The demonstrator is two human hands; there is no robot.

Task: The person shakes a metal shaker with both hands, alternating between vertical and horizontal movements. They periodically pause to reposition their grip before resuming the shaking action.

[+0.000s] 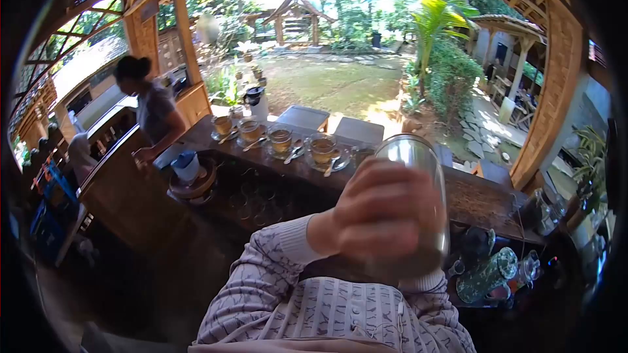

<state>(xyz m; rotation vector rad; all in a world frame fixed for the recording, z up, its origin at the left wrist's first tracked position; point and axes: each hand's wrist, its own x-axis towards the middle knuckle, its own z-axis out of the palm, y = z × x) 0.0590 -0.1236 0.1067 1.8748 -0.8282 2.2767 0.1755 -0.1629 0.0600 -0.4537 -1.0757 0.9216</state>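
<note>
Close in front of me, my left hand (383,212) wraps its fingers round a large jar-like cylinder (437,212). This cylinder has a shiny, silvery top and clear, glass-like sides. It is raised above the counter, and both hand and cylinder are blurred by motion. My right sleeve (425,287) reaches up beneath the cylinder; the right hand's fingers are hidden behind it. Beyond the cylinder, glass cups of amber drink (323,150) stand in a row on saucers with spoons along the wooden counter (301,173).
At left, another person (154,108) reaches toward a blue-and-white jug (186,167) on a round stand. A dark-lidded pot (255,98) stands behind the cups. To the right are a green mottled vessel (487,274) and glassware (528,265). Stools (358,129) line the counter's far side.
</note>
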